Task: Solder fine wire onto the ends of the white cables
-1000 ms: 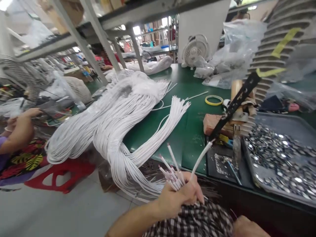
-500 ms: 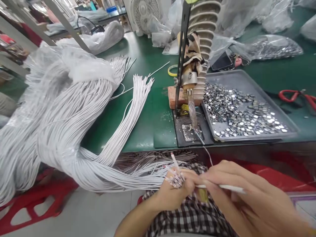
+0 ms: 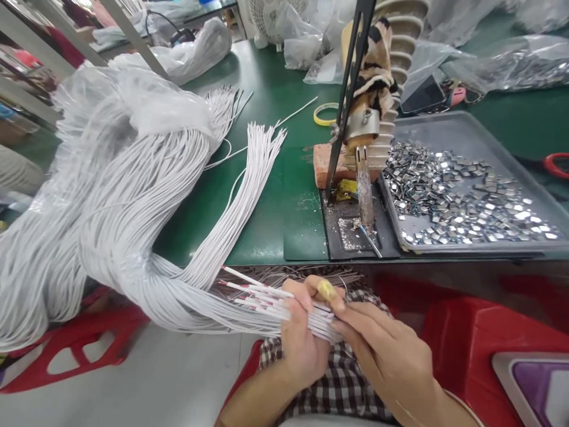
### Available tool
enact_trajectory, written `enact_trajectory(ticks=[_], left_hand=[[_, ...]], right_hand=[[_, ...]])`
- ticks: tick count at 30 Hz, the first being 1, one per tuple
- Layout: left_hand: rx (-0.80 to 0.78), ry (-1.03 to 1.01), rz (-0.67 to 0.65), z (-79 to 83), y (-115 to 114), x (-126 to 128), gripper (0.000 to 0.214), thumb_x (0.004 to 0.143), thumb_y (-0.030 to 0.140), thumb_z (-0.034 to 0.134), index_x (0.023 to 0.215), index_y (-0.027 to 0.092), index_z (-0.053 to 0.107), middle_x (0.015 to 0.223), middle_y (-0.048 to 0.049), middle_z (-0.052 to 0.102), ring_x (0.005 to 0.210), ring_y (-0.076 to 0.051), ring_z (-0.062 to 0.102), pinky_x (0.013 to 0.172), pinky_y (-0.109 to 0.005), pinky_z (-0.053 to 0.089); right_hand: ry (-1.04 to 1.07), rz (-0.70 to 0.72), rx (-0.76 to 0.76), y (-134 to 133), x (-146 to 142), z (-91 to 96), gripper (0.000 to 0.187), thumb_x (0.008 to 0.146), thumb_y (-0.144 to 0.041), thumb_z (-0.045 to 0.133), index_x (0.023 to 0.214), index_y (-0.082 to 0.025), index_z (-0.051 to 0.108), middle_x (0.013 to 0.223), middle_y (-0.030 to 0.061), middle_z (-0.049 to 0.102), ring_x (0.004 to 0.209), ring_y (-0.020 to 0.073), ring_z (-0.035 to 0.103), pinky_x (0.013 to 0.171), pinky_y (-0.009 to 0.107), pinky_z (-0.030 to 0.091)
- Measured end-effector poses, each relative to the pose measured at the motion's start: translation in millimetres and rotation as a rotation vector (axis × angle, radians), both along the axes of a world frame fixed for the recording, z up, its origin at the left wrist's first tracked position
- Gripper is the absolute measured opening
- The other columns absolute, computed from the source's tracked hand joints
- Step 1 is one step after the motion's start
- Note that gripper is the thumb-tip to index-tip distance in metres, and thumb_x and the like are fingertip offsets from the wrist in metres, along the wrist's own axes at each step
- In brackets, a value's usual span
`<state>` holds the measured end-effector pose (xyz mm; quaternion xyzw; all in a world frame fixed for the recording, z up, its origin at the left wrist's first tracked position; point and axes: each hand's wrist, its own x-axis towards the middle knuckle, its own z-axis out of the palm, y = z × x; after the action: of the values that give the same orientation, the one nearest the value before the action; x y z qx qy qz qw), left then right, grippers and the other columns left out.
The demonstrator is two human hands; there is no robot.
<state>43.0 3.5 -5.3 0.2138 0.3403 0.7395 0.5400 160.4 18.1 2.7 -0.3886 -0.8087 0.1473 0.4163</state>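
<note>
My left hand is closed round a bunch of white cords with red-marked ends, held over my lap in front of the green table. My right hand lies against the same bunch from the right, fingers pinching the cords beside the left thumb. The cords run left into a big hank of white cords draped over the table edge. Beyond my hands stands a small press tool on a black mat, beside a grey tray of small shiny metal clips.
A yellow tape ring, a brick-like block, clear plastic bags, a fan and a phone lie on the table's far part. Red scissors at the right edge. Red plastic stools stand beside me and under the hank.
The bunch of cords has turned from pointing up to lying sideways, ends to the left. My right hand has moved in from holding a single cord to pinching the bunch.
</note>
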Motion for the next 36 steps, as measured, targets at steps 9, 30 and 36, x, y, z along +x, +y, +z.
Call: enact_trajectory(ticks=[9,30,36], left_hand=[[-0.072,0.120,-0.206,-11.1,2,-5,0.029,0.094,0.050,0.061,0.080,0.025,0.061,0.107,-0.0001,0.070,0.092,-0.017,0.071,0.083,-0.033,0.057],[0.164,0.839,-0.334,2.1,32,-29,0.011,0.088,0.015,0.072,0.090,0.025,0.076,0.076,0.0005,0.061,0.070,-0.013,0.055,0.062,-0.023,0.040],[0.182,0.704,-0.405,-1.6,34,-31,0.010,0.092,0.029,0.069,0.086,0.024,0.075,0.077,0.0002,0.061,0.068,-0.013,0.055,0.060,-0.023,0.041]], right_hand=[[0.040,0.087,0.092,2,17,15.5,0.021,0.086,-0.009,0.060,0.103,-0.021,0.062,0.075,0.0030,0.073,0.065,0.0155,0.068,0.063,0.027,0.058],[0.420,0.045,-0.617,30,26,22.3,0.018,0.088,-0.011,0.059,0.077,-0.020,0.069,0.062,-0.0016,0.060,0.056,0.0093,0.054,0.052,0.020,0.042],[0.511,0.200,-0.844,37,31,24.5,0.022,0.093,-0.022,0.056,0.074,-0.018,0.067,0.064,0.0002,0.064,0.057,0.0113,0.057,0.053,0.022,0.044]])
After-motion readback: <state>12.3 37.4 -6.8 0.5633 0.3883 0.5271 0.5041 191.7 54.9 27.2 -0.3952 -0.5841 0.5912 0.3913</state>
